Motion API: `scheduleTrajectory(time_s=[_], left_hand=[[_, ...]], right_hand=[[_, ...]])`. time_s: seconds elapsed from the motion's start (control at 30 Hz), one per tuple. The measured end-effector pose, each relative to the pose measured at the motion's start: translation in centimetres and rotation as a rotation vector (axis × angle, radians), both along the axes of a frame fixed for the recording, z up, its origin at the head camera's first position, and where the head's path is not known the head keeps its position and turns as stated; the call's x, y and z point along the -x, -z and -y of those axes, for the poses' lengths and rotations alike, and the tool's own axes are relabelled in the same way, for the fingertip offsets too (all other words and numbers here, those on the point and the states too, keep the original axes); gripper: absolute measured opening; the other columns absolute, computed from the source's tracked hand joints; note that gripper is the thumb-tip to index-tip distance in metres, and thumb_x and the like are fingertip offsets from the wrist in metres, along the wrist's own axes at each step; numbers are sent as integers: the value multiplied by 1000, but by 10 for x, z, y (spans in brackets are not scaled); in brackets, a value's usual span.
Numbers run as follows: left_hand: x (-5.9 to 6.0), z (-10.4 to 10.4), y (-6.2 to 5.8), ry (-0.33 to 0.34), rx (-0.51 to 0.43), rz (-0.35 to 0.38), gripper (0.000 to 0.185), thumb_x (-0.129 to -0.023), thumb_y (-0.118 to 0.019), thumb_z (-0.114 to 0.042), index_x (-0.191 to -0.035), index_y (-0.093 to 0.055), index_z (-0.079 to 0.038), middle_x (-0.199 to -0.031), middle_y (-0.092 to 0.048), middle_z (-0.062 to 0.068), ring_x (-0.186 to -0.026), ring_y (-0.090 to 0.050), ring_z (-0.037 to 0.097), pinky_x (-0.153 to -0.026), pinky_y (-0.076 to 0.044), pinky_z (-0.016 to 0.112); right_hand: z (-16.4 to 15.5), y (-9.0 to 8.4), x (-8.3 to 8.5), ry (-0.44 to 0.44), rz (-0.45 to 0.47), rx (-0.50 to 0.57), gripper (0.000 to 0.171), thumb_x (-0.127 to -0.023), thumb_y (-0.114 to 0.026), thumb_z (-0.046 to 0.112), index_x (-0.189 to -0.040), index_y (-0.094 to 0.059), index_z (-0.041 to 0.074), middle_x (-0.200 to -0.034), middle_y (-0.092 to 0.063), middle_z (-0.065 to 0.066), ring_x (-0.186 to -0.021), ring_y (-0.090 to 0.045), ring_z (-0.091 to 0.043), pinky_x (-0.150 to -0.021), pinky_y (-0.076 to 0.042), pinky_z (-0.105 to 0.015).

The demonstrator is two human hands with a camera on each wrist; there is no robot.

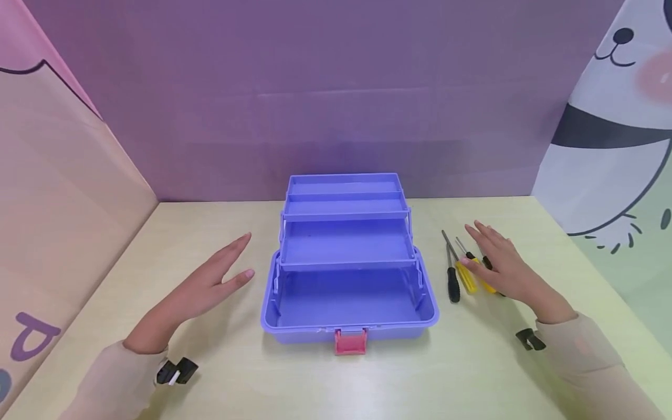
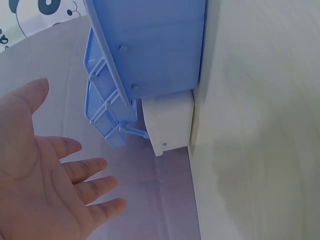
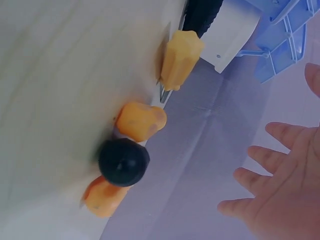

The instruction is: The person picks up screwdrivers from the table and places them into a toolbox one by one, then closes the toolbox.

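One blue toolbox (image 1: 349, 274) is standing open on the table (image 1: 294, 379), showing three tiers. Screwdrivers (image 1: 462, 268) are lying beside it: at least two black-handled and two yellow-handled; the hand is hiding part. Two hands are showing, left hand (image 1: 210, 283) and right hand (image 1: 501, 262).

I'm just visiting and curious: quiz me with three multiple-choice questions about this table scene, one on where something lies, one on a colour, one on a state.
1. Where do the screwdrivers lie?
A. right of the toolbox
B. inside the toolbox
C. left of the toolbox

2. What colour is the toolbox latch?
A. green
B. pink
C. black

3. How is the toolbox?
A. shut and latched
B. lying on its side
C. open, trays fanned out

Answers:
1. A, they lie on the table by the right hand, beside the box.
2. B, the clasp on the front rim is pink.
3. C, the stepped trays stand raised behind the bare bottom; the left hand hovers flat nearby.
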State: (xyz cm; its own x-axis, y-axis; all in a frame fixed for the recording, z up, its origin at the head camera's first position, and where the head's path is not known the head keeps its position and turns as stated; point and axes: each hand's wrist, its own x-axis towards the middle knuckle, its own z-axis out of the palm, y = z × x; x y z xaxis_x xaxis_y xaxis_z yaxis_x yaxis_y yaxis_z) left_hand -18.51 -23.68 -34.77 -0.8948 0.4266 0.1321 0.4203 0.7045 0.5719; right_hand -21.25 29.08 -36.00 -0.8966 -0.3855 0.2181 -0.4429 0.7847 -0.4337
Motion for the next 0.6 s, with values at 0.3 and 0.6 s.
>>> scheduleTrajectory(time_s=[0.3,0.6], left_hand=[[-4,-5,1,26,-10,11,71,-97,-53,-34,-152,-15,-12,-155,-18,16,-141,-16,40,-108,-19,61],[-9,-11,10,62,-30,54,73,-95,-55,-34,-152,-15,-10,-155,-18,17,-140,-17,42,-108,-20,61]], right_hand=[[-3,-4,2,-5,45,47,70,-94,-56,29,-148,-21,0,-153,-13,-27,-136,-10,-53,-102,-12,-71],[-11,2,-5,8,64,85,69,-93,-58,25,-147,-24,-2,-151,-16,-29,-135,-14,-53,-100,-16,-73]])
